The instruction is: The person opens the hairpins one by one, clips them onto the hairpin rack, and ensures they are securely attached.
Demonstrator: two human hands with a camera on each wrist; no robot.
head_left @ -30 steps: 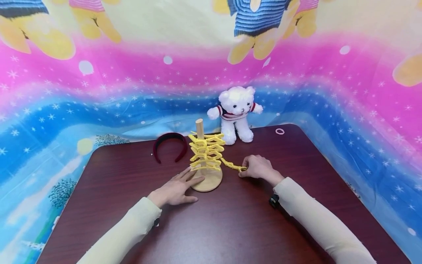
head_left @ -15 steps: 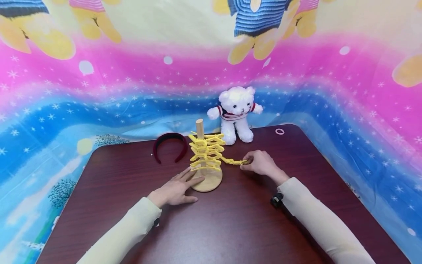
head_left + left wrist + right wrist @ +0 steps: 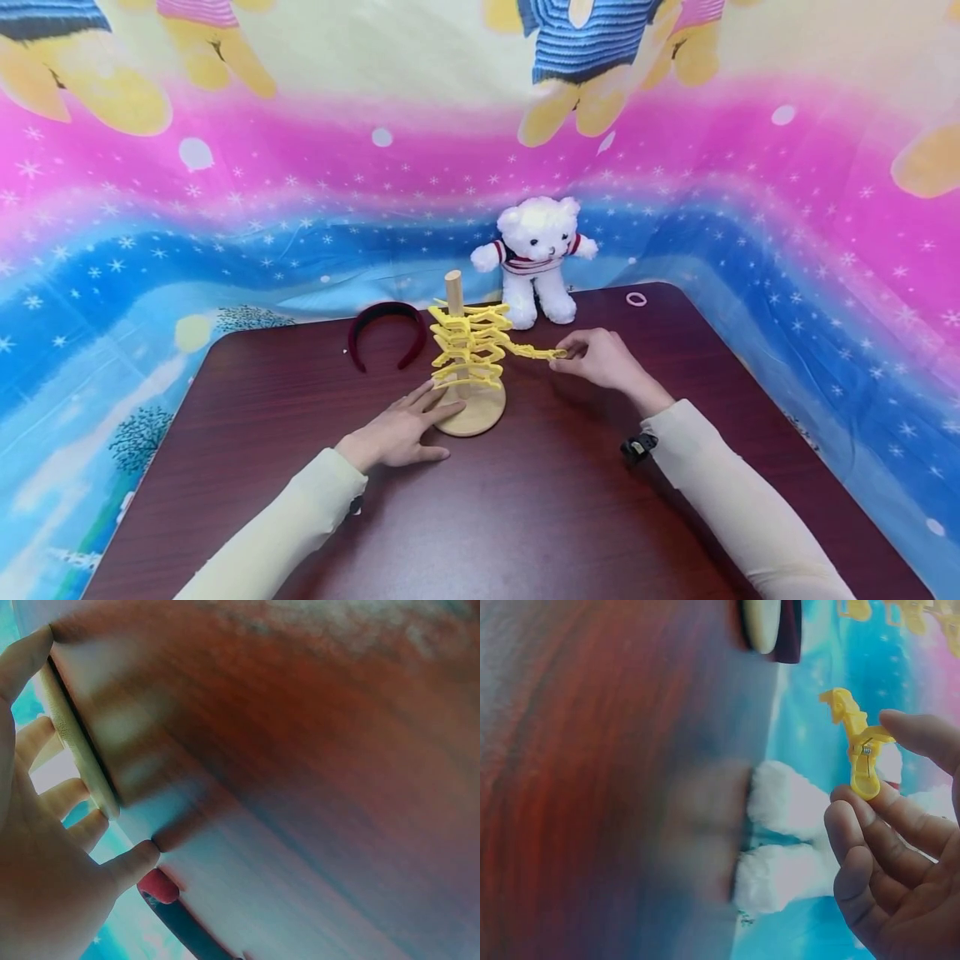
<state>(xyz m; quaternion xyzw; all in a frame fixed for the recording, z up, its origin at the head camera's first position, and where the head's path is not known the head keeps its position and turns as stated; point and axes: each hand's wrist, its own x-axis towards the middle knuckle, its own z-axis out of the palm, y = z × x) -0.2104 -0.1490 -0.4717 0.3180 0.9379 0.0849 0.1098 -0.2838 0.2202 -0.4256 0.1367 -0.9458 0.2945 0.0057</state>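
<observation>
In the head view a wooden post on a round base (image 3: 474,417) bears several yellow clothespins (image 3: 468,343) in tiers. My left hand (image 3: 393,432) rests with fingers spread, some on the base's left edge and the thumb on the table. The left wrist view shows those fingers along the base rim (image 3: 86,754). To the right of the post, my right hand (image 3: 600,360) pinches the handles of a yellow clothespin (image 3: 861,750) between thumb and fingers, its nose toward the post. The metal spring shows in the right wrist view, and the clothespin is up off the table.
A dark red headband (image 3: 386,310) lies left behind the stand. Behind it to the right, a white teddy bear (image 3: 538,242) in a striped top stands against the printed cloth (image 3: 337,225). A pale pink ring (image 3: 636,299) lies near the far right corner of the brown table (image 3: 510,533).
My right hand has risen and moved slightly away from me and to the right, carrying the clothespin. The left hand and the stand have stayed in place.
</observation>
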